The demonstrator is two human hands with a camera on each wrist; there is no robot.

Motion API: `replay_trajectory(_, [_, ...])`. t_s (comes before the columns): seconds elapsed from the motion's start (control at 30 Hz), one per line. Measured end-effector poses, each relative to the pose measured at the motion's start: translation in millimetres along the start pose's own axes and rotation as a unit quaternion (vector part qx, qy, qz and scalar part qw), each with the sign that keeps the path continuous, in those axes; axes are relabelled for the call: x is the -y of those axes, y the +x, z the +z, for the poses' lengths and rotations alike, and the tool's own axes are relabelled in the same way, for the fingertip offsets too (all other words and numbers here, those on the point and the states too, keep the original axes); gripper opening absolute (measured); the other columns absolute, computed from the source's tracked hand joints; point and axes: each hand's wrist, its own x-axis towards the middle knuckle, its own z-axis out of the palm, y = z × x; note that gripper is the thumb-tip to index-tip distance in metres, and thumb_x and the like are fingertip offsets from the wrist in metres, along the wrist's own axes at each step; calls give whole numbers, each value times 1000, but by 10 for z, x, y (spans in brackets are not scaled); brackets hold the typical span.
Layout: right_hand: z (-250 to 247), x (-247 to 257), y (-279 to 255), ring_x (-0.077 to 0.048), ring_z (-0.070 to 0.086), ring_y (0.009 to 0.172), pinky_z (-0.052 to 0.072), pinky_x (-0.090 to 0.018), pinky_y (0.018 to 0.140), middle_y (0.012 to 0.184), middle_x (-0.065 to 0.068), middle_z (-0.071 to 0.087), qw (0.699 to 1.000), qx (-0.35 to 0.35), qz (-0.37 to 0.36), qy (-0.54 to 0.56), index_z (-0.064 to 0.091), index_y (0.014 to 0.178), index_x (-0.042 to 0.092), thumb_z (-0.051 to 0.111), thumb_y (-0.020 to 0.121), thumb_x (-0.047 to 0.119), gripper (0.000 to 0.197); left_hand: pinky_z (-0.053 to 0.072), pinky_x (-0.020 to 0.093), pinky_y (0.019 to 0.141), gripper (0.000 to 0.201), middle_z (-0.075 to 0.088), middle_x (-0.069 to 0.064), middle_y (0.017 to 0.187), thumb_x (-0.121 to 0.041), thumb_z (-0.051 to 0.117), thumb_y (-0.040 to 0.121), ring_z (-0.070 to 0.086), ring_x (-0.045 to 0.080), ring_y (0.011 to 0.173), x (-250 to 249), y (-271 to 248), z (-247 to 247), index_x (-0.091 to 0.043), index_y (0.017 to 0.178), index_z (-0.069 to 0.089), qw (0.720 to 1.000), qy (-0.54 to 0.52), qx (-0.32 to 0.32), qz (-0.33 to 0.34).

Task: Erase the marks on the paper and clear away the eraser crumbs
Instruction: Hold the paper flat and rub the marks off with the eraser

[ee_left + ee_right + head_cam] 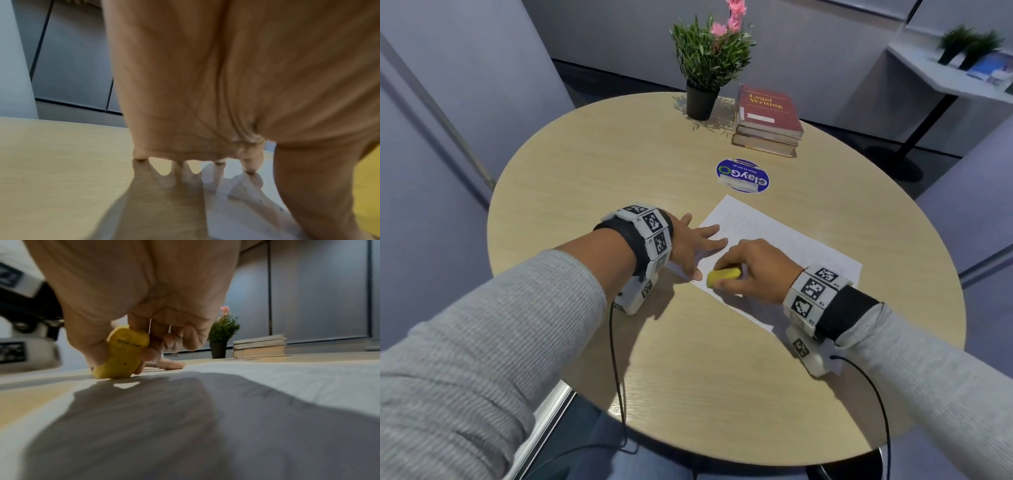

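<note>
A white sheet of paper [784,246] with faint pencil lines lies on the round wooden table [619,164]. My right hand [753,265] grips a yellow eraser [723,276] and holds its end down on the paper's near left corner; the right wrist view shows the eraser [122,353] pinched between thumb and fingers, its tip touching the sheet [287,378]. My left hand [697,240] lies flat with spread fingers on the paper's left edge, just left of the eraser. In the left wrist view its fingertips [252,168] press on the table and paper. No crumbs are plainly visible.
A round blue sticker-like disc [742,175] lies beyond the paper. Further back stand a potted plant [707,65] and a stack of books [768,120]. Cables hang from both wrist cameras over the table's near edge. A side shelf [948,72] stands at far right.
</note>
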Motion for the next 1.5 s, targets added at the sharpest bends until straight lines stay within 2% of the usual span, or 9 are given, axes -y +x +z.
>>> replay_trajectory(0.13, [-88,-16,61,-20,60,89,49,-36,76,91,2,68,997,-52,46,-30,70,101,24,68,79,42,29,-2,50,113,84,-22,-2,159,-43,50,97,-17,33,145,15,25,8,-32,152,-12,1000,4,-1,8])
replay_trajectory(0.23, [-26,67,39,-17,58,89,48,-35,76,96,3,66,1000,-9,-2,-27,71,101,22,68,79,41,29,-2,52,113,87,-24,-3,158,-46,53,95,-20,36,143,31,26,3,-34,151,-13,1000,10,8,9])
replay_trajectory(0.6, [-155,-14,-13,-16,58,94,47,-34,79,100,5,67,998,-33,38,-26,68,105,28,64,81,43,28,2,58,112,90,-22,-5,159,-48,55,93,-19,40,143,93,164,20,-34,152,-11,999,31,15,0])
replay_trajectory(0.73, [-227,-268,-195,-21,60,91,50,-40,80,99,3,67,994,-73,77,18,64,103,24,61,85,35,21,11,50,115,114,0,7,161,-88,39,65,9,32,146,73,161,4,-29,154,-2,994,96,-48,-13])
replay_trajectory(0.83, [-136,-260,-285,-19,57,88,47,-35,76,99,3,63,996,-26,72,-46,59,108,23,53,90,41,26,-3,45,115,105,-5,10,161,-67,50,74,-1,24,148,-37,134,-68,-24,154,-1,990,120,-69,9])
replay_trajectory(0.93, [-94,-184,-253,-17,52,84,39,-30,71,92,7,55,995,-28,53,-78,53,110,21,47,93,41,27,0,46,115,87,-6,10,161,-43,56,94,-1,32,147,-138,153,-107,-24,154,-4,993,109,-48,3])
replay_trajectory(1.07, [-122,-116,-118,-19,53,86,36,-30,69,93,5,55,993,-22,40,-108,52,111,18,45,93,41,30,19,51,111,85,4,12,158,-36,56,94,10,44,142,-196,120,-57,-34,152,-6,997,80,-17,-7])
replay_trajectory(1.3, [-3,-3,-132,-22,58,81,45,-33,65,91,-2,62,990,28,-30,-132,55,103,17,50,88,37,26,-7,47,113,91,-25,4,158,-29,59,94,-24,33,142,-168,146,-45,-32,152,-11,1000,6,15,8])
replay_trajectory(1.5, [-99,-65,-55,-19,59,83,44,-32,67,89,4,59,993,-2,4,-118,55,107,18,54,86,38,28,1,54,113,92,-25,2,158,-34,60,93,-21,42,141,-158,175,-41,-39,150,-12,1000,12,21,-6])
